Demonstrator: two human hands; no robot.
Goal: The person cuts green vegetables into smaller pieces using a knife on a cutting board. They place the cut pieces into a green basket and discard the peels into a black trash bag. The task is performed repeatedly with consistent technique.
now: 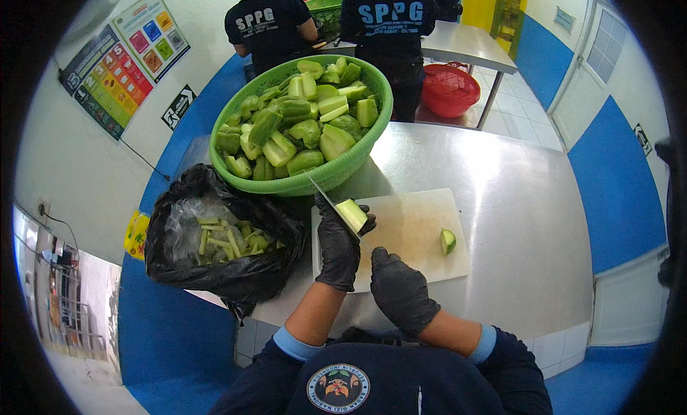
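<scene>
In a black glove, my left hand (pixel 339 248) grips a pale green piece of chayote (pixel 352 214) above the left part of a white cutting board (pixel 397 222). My right hand (pixel 402 289), also gloved in black, is closed around the handle of a kitchen knife (pixel 327 198), mostly hiding it. The blade slants up and left along the near side of the held piece. Whether it touches the flesh I cannot tell. Another cut chayote piece (pixel 447 242) lies toward the board's right edge.
Beyond the board, a green plastic basket (pixel 300 185) is heaped with chayote pieces. A black plastic bag (pixel 225 278) at left holds pale trimmings (pixel 231 242). All rest on a steel table (pixel 526 216). Co-workers (pixel 268 28) stand behind, near a red basket (pixel 451 93).
</scene>
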